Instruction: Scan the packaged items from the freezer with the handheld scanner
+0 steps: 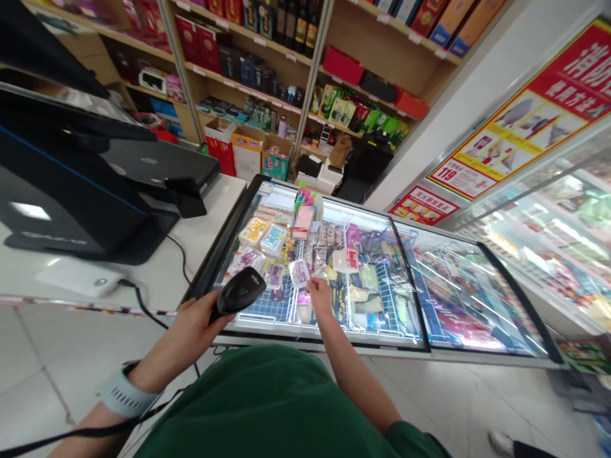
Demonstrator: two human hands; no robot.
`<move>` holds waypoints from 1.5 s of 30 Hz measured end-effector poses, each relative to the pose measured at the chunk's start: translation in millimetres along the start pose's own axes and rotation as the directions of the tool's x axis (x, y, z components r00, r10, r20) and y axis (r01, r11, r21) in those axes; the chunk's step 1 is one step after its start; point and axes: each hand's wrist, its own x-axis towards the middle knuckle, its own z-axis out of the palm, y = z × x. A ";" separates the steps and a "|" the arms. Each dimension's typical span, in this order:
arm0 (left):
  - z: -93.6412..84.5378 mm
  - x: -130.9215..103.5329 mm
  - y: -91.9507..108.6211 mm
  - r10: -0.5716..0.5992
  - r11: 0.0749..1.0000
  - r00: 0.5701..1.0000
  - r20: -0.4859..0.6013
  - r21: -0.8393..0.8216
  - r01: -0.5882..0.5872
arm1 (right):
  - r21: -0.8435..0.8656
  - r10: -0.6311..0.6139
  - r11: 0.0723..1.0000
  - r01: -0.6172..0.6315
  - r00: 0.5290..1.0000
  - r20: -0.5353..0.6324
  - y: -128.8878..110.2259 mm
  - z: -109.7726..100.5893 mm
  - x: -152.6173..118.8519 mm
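My left hand (203, 321) is wrapped round the handle of a black barcode scanner (242, 291), its head pointing right over the glass top of a chest freezer. My right hand (319, 296) pinches the corner of a small clear pack with purple contents (299, 273) above the glass. A similar purple pack (273, 275) lies just left of it. Nearby on the glass sit a yellow-labelled tub (252, 231), a blue-labelled tub (273, 240), a bagged purple item (247, 259) and a red-and-white tub (345, 260).
The chest freezer (415, 343) holds bagged goods in wire baskets. On the counter (214, 222) at left stand a black checkout terminal (71, 191) and a white box (81, 278) with a cable. A holder of colourful items (305, 197) stands at the freezer's back edge.
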 end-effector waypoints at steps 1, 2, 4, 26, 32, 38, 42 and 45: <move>4.8 6.1 4.7 0.034 0.999 0.999 0.027 -0.008 -0.033 | -0.001 -0.024 1.000 0.024 1.000 -0.009 -3.3 -6.1 -1.1; 9.2 12.0 10.1 0.061 0.998 0.997 0.052 -0.017 -0.061 | -0.001 -0.044 0.999 0.044 0.999 -0.018 -6.4 -11.9 -2.4; 15.7 22.6 22.6 0.101 0.995 0.992 0.080 -0.022 -0.100 | -0.006 -0.090 0.996 0.090 0.995 -0.030 -12.0 -22.4 -5.2; 31.9 53.8 86.8 0.193 0.981 0.963 0.188 -0.006 -0.195 | -0.141 -0.252 0.961 0.236 0.962 -0.106 -45.3 -67.2 -18.2; 33.6 53.8 87.7 0.191 0.981 0.963 0.187 -0.001 -0.195 | -0.139 -0.250 0.962 0.235 0.963 -0.101 -45.6 -67.6 -17.4; 37.3 54.0 83.0 0.192 0.981 0.966 0.173 -0.019 -0.191 | -0.100 -0.219 0.973 0.209 0.970 -0.109 -38.4 -68.2 -12.2; 40.7 54.6 73.6 0.196 0.980 0.972 0.132 -0.049 -0.191 | 0.037 -0.151 0.987 0.159 0.976 -0.155 -38.4 -79.3 0.1; 41.6 53.9 65.5 0.207 0.977 0.973 0.104 -0.065 -0.201 | 0.142 -0.082 0.983 0.118 0.968 -0.238 -41.3 -96.2 19.1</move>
